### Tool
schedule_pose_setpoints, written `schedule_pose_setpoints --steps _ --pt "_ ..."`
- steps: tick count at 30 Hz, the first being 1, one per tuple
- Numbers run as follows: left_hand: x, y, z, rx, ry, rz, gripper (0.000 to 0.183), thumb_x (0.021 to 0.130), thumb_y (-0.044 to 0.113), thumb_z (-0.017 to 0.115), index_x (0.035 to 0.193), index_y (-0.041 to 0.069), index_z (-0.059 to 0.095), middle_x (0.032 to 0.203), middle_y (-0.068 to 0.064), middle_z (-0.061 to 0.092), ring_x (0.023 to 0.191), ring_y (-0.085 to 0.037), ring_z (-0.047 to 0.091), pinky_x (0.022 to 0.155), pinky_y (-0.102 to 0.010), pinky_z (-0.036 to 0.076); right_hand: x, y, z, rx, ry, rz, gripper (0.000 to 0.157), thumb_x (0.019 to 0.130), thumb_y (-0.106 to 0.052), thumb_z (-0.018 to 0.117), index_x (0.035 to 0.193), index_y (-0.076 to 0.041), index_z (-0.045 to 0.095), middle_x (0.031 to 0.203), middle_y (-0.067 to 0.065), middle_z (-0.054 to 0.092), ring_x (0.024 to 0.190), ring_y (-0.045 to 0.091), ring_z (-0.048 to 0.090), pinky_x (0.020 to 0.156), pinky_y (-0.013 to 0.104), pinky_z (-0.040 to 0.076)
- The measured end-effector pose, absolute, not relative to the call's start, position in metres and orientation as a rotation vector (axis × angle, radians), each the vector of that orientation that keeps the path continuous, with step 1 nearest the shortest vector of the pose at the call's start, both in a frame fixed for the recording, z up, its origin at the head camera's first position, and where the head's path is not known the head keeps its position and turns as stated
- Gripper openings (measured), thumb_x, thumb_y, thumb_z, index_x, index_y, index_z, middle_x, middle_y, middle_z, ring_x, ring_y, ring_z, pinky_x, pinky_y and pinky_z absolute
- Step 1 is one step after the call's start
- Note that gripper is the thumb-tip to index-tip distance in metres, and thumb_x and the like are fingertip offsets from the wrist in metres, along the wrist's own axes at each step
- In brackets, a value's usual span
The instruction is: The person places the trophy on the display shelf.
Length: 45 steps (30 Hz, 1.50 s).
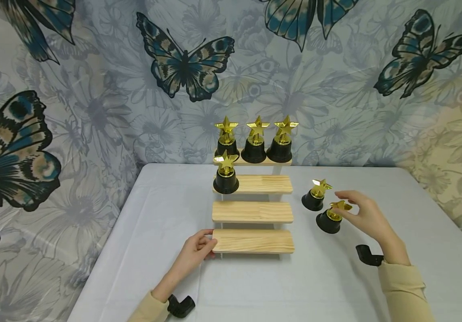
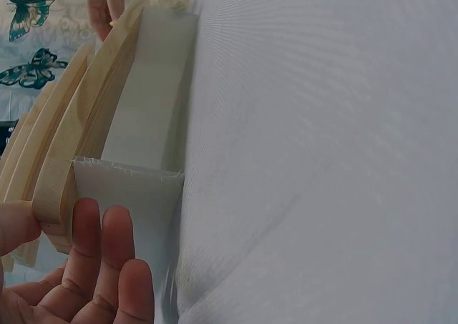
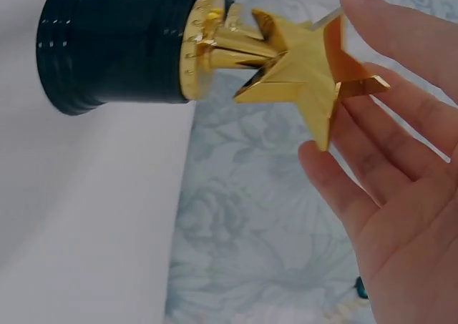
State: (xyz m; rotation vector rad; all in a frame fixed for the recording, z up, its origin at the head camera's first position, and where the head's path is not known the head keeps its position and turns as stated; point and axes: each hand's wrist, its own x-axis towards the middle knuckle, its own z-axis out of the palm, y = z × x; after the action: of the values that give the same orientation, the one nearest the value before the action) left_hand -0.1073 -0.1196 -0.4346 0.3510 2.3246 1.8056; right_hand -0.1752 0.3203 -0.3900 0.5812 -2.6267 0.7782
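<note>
My left hand (image 1: pixel 196 247) holds the left end of the lowest board of a stepped wooden display stand (image 1: pixel 255 241). In the left wrist view, the thumb presses the board's rounded end and the fingers curl beside the white support (image 2: pixel 129 188). My right hand (image 1: pixel 365 218) is around the gold star of a star trophy (image 3: pixel 122 41) with a black base. Its thumb and fingers are spread about the star, without a firm grip showing. Just behind stands a second star trophy (image 1: pixel 312 201) on the table. Both are right of the stand.
Three star trophies (image 1: pixel 254 150) line the stand's top step. One more trophy (image 1: pixel 226 181) stands at the left of the step below. A white cloth covers the table (image 1: pixel 166 201), with butterfly-patterned fabric (image 1: pixel 106 112) behind it. Black wrist mounts (image 1: pixel 180 306) sit by both sleeves.
</note>
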Motion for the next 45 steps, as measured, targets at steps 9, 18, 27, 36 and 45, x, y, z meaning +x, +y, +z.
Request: schedule_pose_setpoints --steps 9,18,27,36,45 --pt "-0.107 -0.119 -0.436 0.351 2.306 1.819 0.037 0.095 0.008 0.053 0.124 -0.013 0.046 0.083 -0.015 0.064 0.072 -0.038 0.062 0.064 -0.042 0.052 -0.179 0.330 -0.404 0.519 -2.652 0.811 0.041 0.077 -0.007 0.076 0.114 0.002 0.061 0.106 0.018 0.063 0.084 -0.004 0.048 0.074 0.014 0.039" --pt "-0.106 -0.118 -0.433 0.354 2.312 1.820 0.036 0.095 0.007 0.053 0.124 -0.014 0.046 0.085 -0.017 0.065 0.073 -0.037 0.063 0.063 -0.042 0.052 -0.178 0.331 -0.408 0.512 -2.673 0.891 0.035 0.080 -0.006 0.073 0.112 -0.001 0.062 0.101 0.013 0.066 0.088 -0.013 0.047 0.076 0.006 0.039" --pt "-0.107 -0.119 -0.434 0.347 2.307 1.822 0.037 0.095 0.008 0.053 0.124 -0.014 0.046 0.084 -0.016 0.064 0.072 -0.037 0.063 0.062 -0.040 0.052 -0.177 0.330 -0.409 0.542 -2.646 0.912 0.033 0.080 0.000 0.071 0.112 0.002 0.062 0.101 0.016 0.065 0.087 -0.014 0.049 0.076 0.006 0.041" --pt "-0.107 -0.119 -0.435 0.347 2.317 1.820 0.036 0.095 0.007 0.053 0.123 -0.014 0.046 0.082 -0.015 0.064 0.070 -0.035 0.063 0.061 -0.038 0.052 -0.174 0.327 -0.407 0.563 -2.613 0.898 0.032 0.079 0.005 0.069 0.111 0.006 0.062 0.101 0.019 0.065 0.086 -0.014 0.050 0.077 0.002 0.037" --pt "-0.106 -0.119 -0.434 0.347 2.315 1.823 0.036 0.095 0.007 0.053 0.124 -0.013 0.046 0.082 -0.015 0.064 0.071 -0.037 0.063 0.061 -0.039 0.052 -0.173 0.327 -0.405 0.589 -2.561 0.842 0.033 0.077 0.008 0.069 0.109 0.007 0.062 0.099 0.019 0.066 0.084 -0.012 0.050 0.077 0.003 0.038"
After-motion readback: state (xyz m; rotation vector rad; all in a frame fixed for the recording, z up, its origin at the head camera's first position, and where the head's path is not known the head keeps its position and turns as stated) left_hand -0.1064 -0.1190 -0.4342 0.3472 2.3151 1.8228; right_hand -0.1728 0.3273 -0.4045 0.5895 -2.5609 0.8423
